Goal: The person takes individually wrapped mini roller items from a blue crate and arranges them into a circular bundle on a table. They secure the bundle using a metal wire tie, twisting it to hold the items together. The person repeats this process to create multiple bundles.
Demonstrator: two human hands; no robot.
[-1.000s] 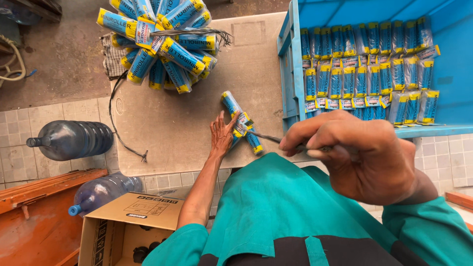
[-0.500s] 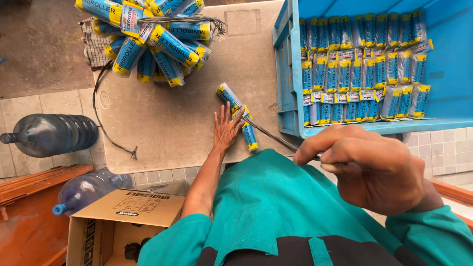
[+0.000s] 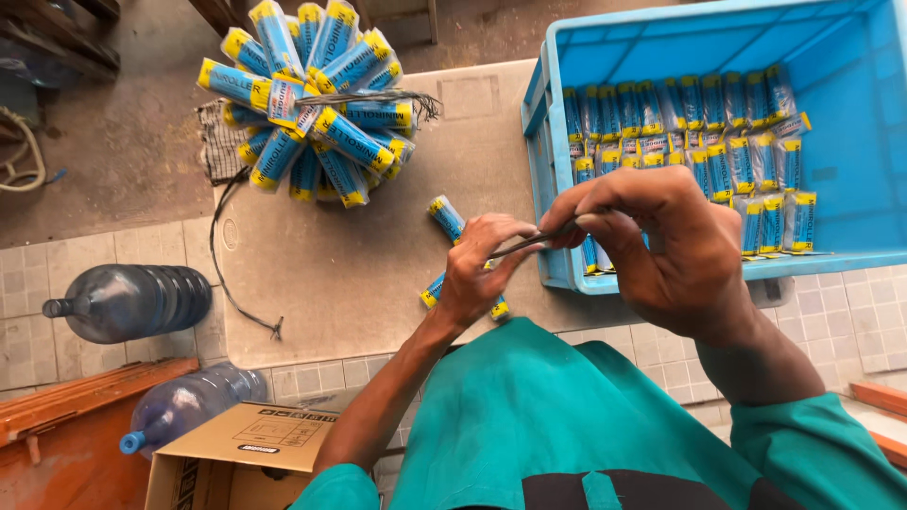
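Note:
My left hand is raised over a small cluster of blue-and-yellow packaged rolls on the beige board and pinches a thin dark string. My right hand pinches the same string's other end close by, in front of the blue crate. The string runs taut between the two hands. A large tied bundle of the same rolls lies at the board's far left.
The blue crate holds rows of several packaged rolls. Two large blue water bottles lie on the tiled floor at left, beside an open cardboard box and an orange wooden frame. A loose dark cord trails off the board.
My left hand has lifted off the rolls and taken hold of the string. My right hand has moved up and left toward it, so both hands now meet over the board.

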